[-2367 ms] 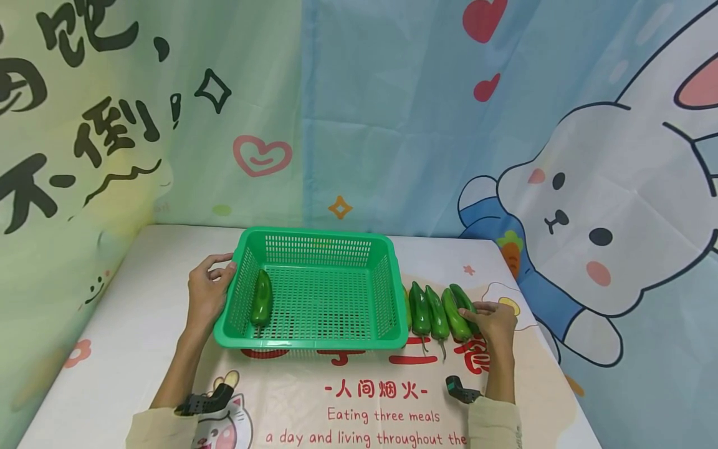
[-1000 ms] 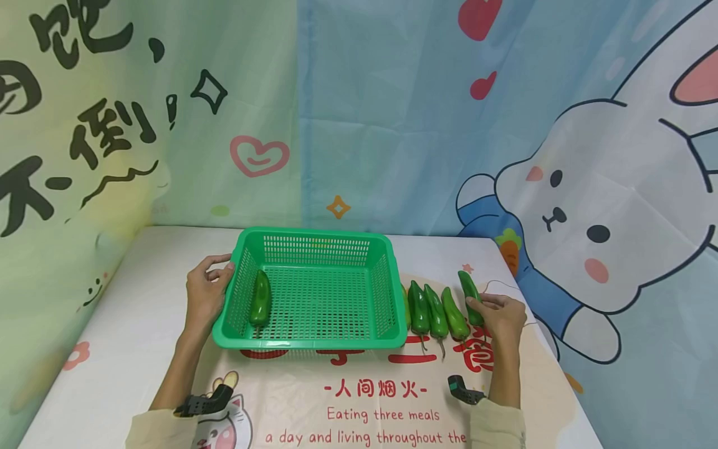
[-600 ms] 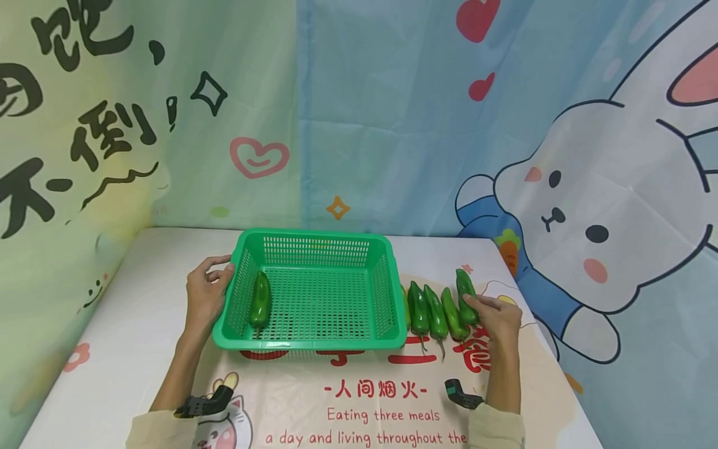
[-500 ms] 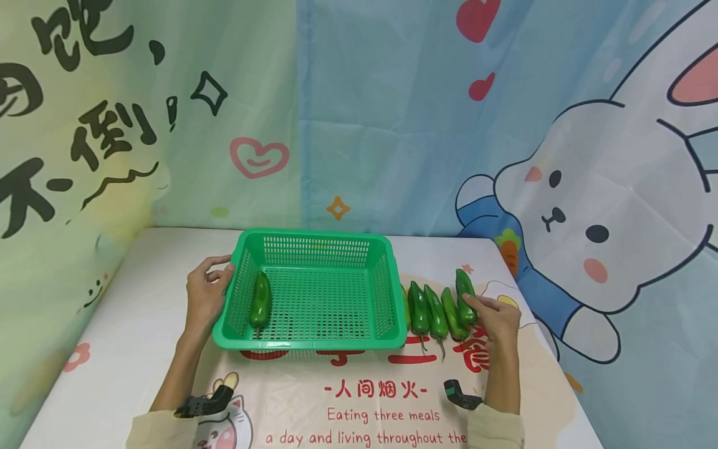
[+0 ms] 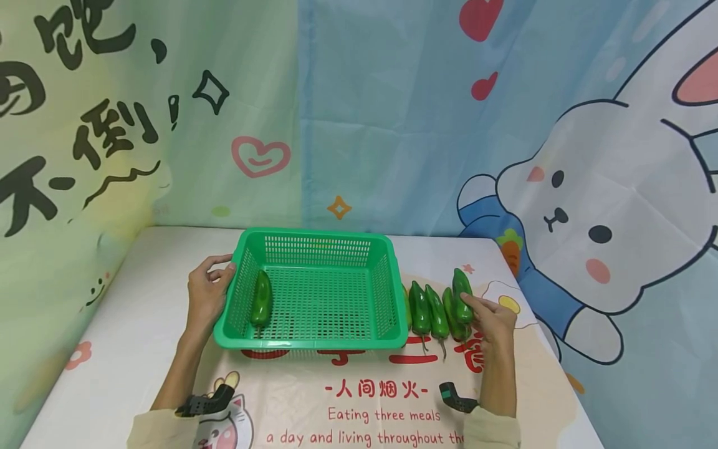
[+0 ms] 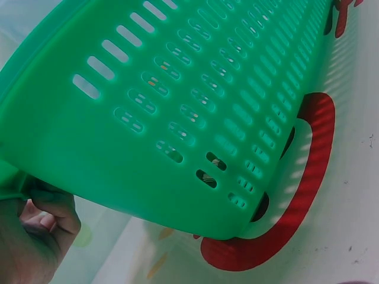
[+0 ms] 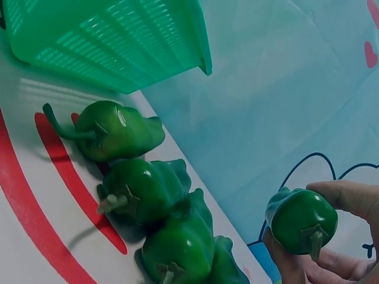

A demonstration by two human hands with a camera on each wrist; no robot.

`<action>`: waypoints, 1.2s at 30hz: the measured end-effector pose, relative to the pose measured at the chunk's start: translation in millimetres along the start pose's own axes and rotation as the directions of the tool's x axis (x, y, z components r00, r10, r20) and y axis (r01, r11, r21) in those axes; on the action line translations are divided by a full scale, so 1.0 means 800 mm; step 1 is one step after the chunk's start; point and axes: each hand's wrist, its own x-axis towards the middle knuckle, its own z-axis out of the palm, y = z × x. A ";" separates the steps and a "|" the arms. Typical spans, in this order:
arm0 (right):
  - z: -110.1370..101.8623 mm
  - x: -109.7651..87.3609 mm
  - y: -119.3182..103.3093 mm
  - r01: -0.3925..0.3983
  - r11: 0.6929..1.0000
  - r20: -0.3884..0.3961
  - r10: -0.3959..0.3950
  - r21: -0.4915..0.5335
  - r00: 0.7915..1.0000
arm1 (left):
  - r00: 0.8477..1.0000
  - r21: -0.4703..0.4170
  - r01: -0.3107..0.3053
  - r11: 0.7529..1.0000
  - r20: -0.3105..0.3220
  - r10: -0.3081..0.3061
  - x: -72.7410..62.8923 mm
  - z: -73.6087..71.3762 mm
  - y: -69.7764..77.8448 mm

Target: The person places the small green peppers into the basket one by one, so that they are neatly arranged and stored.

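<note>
A green plastic basket [image 5: 320, 344] with slotted walls stands mid-table, one green pepper [image 5: 261, 299] lying inside at its left. My left hand [image 5: 207, 293] pinches the basket's left rim; in the left wrist view the fingers curl under the rim. My right hand [image 5: 493, 318] holds another green pepper [image 5: 462, 296] between thumb and fingers, raised off the table in the right wrist view [image 7: 301, 222]. Left of it, several green peppers [image 5: 419, 308] lie in a row beside the basket's right wall, which partly hides the nearest one.
A printed cloth [image 5: 359, 399] covers the table [image 5: 112, 349]. Behind it hangs a patterned curtain [image 5: 381, 174] with a cartoon rabbit. A black wrist device [image 5: 207, 402] sits on the left wrist, a similar one [image 5: 457, 398] on the right.
My right hand has lifted the rightmost pepper and shifted it right, then back left; it now overlaps the end of the row. The left hand and the basket have stayed put.
</note>
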 end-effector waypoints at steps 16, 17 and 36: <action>0.007 -0.013 -0.007 -0.018 0.999 0.012 0.017 0.029 1.000 | 1.000 -0.001 -0.006 1.000 0.003 0.006 0.002 0.001 0.002; 0.008 -0.014 -0.008 -0.017 1.000 0.016 0.016 0.025 1.000 | 1.000 0.000 -0.006 1.000 0.002 0.006 0.002 0.001 0.002; 0.027 -0.043 -0.020 0.052 0.998 0.077 -0.054 0.025 0.996 | 1.000 -0.006 -0.007 1.000 -0.002 0.007 0.000 0.000 0.004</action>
